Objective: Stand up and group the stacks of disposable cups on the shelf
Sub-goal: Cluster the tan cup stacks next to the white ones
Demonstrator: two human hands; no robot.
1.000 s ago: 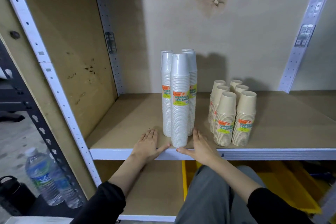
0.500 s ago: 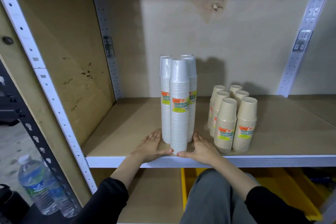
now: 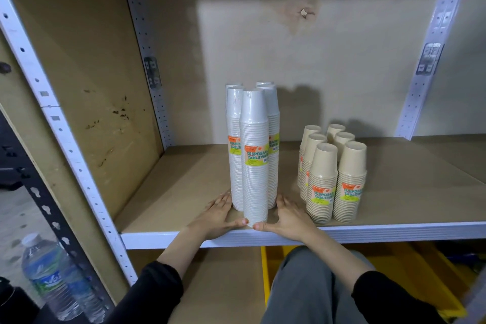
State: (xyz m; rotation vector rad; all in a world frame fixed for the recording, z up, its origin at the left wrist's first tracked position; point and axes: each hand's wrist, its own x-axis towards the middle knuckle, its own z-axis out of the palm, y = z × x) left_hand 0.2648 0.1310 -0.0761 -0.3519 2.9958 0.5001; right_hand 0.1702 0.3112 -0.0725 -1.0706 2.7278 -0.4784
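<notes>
White cup stacks [image 3: 254, 166] stand upright, clustered between both hands. The left hand [image 3: 218, 218] and right hand [image 3: 289, 218] lie flat on the shelf [image 3: 394, 231], fingers straight, thumbs touching the front stack's base. Beige cup stacks [image 3: 331, 181] stand just right of the right hand.

Both hands flat on shelf [image 3: 394, 231], flanking white cup stacks [image 3: 253, 150].

Two clear plastic water bottles [image 3: 48, 280] with white caps stand at eight o'clock, with a black container [image 3: 11, 304], partly cut off, just beside them. A yellow plastic bin [image 3: 420, 279] sits at five o'clock.
</notes>
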